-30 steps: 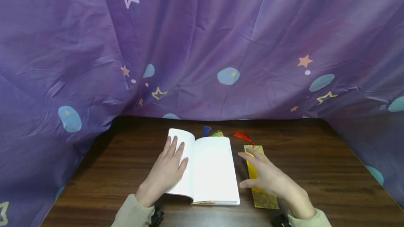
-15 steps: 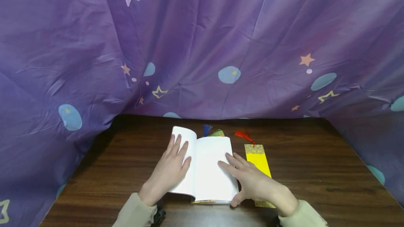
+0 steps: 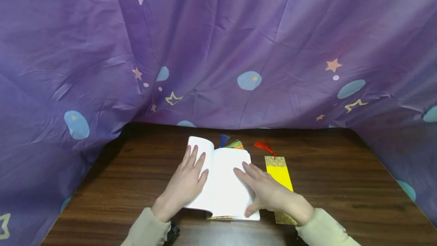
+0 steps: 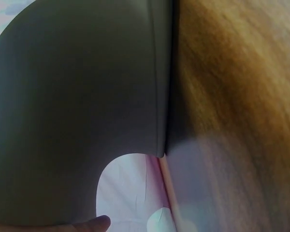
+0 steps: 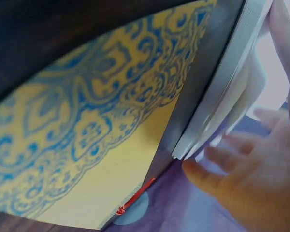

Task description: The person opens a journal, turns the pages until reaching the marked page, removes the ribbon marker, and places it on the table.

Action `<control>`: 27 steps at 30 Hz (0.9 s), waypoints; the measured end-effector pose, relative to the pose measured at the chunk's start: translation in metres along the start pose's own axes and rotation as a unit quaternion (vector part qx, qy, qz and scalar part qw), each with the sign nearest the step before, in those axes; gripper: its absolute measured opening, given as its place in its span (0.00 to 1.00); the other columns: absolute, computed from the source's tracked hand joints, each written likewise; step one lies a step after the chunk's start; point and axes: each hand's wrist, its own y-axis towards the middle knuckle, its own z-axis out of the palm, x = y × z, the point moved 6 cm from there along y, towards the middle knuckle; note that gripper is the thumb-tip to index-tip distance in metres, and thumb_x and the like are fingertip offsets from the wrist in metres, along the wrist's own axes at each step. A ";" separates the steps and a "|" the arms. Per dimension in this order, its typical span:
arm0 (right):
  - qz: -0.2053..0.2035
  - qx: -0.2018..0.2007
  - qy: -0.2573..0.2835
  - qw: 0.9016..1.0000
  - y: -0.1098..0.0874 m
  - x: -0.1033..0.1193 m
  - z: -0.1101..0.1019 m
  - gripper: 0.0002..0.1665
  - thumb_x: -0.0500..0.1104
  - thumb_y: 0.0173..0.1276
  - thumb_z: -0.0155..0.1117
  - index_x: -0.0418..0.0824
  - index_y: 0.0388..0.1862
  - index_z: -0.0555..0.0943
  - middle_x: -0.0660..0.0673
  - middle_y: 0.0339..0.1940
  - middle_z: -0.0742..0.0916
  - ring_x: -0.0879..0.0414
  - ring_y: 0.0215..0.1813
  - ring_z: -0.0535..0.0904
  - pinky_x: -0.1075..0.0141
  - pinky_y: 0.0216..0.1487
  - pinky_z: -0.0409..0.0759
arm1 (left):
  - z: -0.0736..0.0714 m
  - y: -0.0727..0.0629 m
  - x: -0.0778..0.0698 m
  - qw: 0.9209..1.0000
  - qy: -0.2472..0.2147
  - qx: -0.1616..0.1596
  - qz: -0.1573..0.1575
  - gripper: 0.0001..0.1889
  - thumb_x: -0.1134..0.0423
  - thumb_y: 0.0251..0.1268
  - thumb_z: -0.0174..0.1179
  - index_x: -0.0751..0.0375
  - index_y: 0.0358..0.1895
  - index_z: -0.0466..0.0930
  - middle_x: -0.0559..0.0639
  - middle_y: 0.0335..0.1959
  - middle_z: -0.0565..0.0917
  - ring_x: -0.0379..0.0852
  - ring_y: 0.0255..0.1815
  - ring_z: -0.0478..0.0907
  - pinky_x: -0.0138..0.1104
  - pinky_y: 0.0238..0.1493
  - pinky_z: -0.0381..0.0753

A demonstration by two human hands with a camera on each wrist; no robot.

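A book with blank white pages (image 3: 223,189) lies open on the table, its left side curling upward. My left hand (image 3: 184,183) lies on the left page with straight, spread fingers; the left wrist view shows a fingertip (image 4: 102,222) at the edge of a large dark grey surface. My right hand (image 3: 269,193) rests on the right page's outer edge, fingers extended and thumb near the bottom corner. A yellow bookmark (image 3: 280,175) with a patterned border and red tassel (image 3: 264,147) lies right of the book, partly under my right wrist. Its ornament fills much of the right wrist view.
Blue (image 3: 224,140) and green-orange tassels (image 3: 236,145) stick out past the book's top edge. A gold-patterned strip (image 3: 220,218) shows under the book's bottom edge. The dark wooden table (image 3: 341,177) ends at a purple curtain (image 3: 218,48) with stars.
My right hand has moved left from above the yellow bookmark onto the right page, uncovering most of the bookmark. The left hand keeps its place on the left page.
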 end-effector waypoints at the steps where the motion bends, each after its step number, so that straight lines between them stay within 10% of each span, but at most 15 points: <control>1: 0.005 -0.008 -0.002 1.000 0.001 0.000 -0.001 0.73 0.64 0.34 0.81 0.46 0.79 0.57 0.32 0.78 0.56 0.33 0.75 0.52 0.34 0.67 0.58 | 0.000 0.000 0.000 1.000 0.000 0.000 -0.001 0.28 0.54 0.75 0.49 0.70 0.69 0.66 0.71 0.74 0.56 0.64 0.77 0.43 0.51 0.73 0.51; 8: 0.036 -0.042 0.012 0.998 0.005 -0.006 -0.003 0.80 0.65 0.34 0.81 0.43 0.81 0.46 0.30 0.78 0.50 0.35 0.77 0.47 0.38 0.70 0.55 | 0.002 0.000 0.000 1.000 0.000 0.002 -0.002 0.28 0.54 0.75 0.49 0.70 0.69 0.66 0.70 0.74 0.55 0.64 0.77 0.43 0.50 0.73 0.51; 27: 0.112 0.033 0.113 0.987 0.005 -0.014 -0.008 0.81 0.65 0.34 0.81 0.35 0.79 0.47 0.34 0.79 0.54 0.37 0.78 0.43 0.40 0.73 0.49 | 0.001 0.001 0.001 1.000 0.001 0.004 -0.003 0.28 0.54 0.75 0.49 0.70 0.70 0.66 0.70 0.74 0.55 0.64 0.77 0.43 0.50 0.73 0.50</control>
